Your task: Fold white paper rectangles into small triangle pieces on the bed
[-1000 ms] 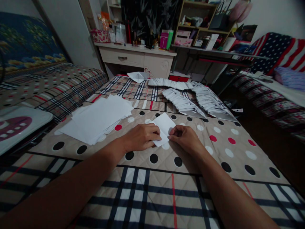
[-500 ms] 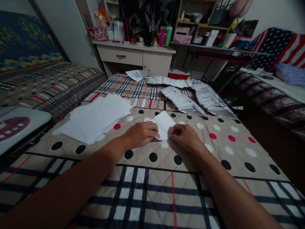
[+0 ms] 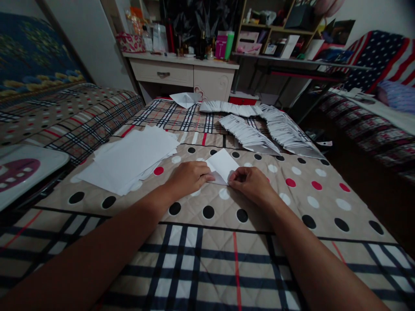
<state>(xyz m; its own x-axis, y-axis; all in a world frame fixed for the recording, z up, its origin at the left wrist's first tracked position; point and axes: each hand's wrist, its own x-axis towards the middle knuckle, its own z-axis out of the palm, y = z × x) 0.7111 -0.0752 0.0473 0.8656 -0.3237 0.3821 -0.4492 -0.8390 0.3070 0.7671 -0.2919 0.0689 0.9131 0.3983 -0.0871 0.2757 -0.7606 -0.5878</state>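
A small folded sheet of white paper (image 3: 223,163) lies on the bedspread between my hands, with one corner pointing away from me and a fold along its near edge. My left hand (image 3: 193,176) has its fingers closed on the paper's left corner. At the near right edge, my right hand (image 3: 249,181) pinches the paper between thumb and fingers. The fingertips partly hide both of these edges.
A stack of white sheets (image 3: 129,157) lies to the left. Rows of folded papers (image 3: 248,134) fan out at the far right, and a loose folded sheet (image 3: 185,99) rests at the far edge. Beyond stands a cluttered white cabinet (image 3: 162,71).
The paper's near part now lies flatter, with a straight folded edge showing. My left fingers have shifted slightly along the left corner; the right hand still pinches its edge.
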